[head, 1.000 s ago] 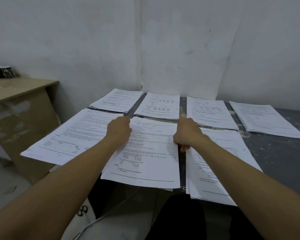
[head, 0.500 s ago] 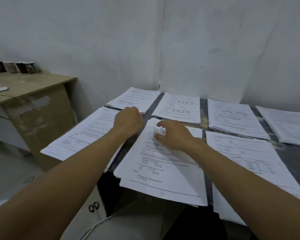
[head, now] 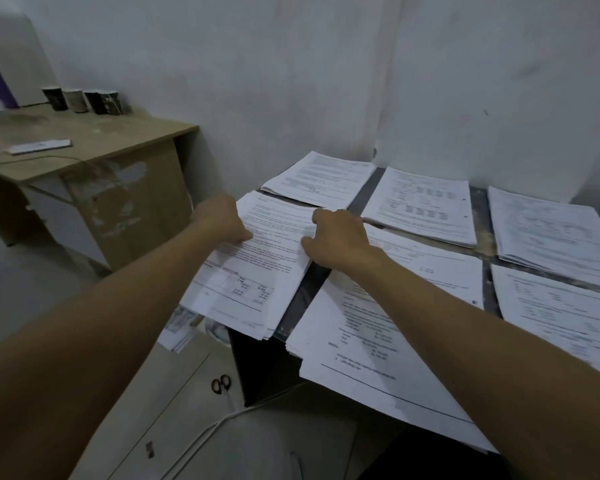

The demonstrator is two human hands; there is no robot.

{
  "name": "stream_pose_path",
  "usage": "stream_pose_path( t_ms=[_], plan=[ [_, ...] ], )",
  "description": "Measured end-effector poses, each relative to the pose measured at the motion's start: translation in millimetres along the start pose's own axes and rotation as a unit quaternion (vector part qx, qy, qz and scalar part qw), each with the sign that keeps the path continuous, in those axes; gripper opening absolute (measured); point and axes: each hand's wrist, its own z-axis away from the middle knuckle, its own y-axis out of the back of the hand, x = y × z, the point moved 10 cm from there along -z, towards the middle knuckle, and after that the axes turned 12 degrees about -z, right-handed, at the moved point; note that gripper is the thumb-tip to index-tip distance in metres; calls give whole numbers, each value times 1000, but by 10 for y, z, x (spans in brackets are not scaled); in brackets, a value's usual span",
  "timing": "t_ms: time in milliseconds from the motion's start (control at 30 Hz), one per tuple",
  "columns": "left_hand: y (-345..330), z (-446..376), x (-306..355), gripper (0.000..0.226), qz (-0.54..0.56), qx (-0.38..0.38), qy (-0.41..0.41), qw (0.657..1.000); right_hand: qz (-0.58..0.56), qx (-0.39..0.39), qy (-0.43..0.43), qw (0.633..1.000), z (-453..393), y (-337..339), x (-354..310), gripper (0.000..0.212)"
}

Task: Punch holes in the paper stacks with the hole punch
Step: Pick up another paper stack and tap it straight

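Note:
Several stacks of printed paper lie on a dark table (head: 370, 190). Both my hands are on the front left paper stack (head: 257, 271), which overhangs the table's left and front edges. My left hand (head: 222, 218) grips its left edge, fingers curled out of sight and thumb on the top sheet. My right hand (head: 340, 239) rests on its right edge with fingers and thumb lying on the paper. Beside it lies the front middle stack (head: 378, 327), skewed and overhanging the front edge. No hole punch is in view.
More stacks lie at the far left (head: 321, 178), far middle (head: 421, 206), far right (head: 551, 233) and front right (head: 565, 317). A wooden desk (head: 94, 140) with dark cups (head: 84, 100) stands to the left. Scissors (head: 220, 382) and a white cable (head: 201, 441) lie on the floor.
Both hands have moved left from the front middle stack to the front left stack. My view has swung left and down, showing more of the desk and floor.

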Motion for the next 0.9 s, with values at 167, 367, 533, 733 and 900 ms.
stream_pose_path(
  t_ms=[167, 367, 533, 733, 900],
  plan=[
    [-67, -88, -58, 64, 35, -59, 10, 998, -161, 23, -76, 984, -41, -16, 66, 27],
    [-119, -105, -132, 83, 70, -76, 21, 994, -527, 73, -279, 799, -26, -200, 251, 44],
    [-128, -83, -175, 84, 91, -52, 25, 994, -551, 73, -301, 775, 28, -375, 250, 19],
    [-94, -22, -148, 85, 45, -70, 25, 996, -331, 52, -191, 923, -31, -225, -5, 16],
    [20, 34, -104, 86, 20, -65, 7, 998, -159, -9, -195, 968, 10, -240, 37, 24]
  ],
)
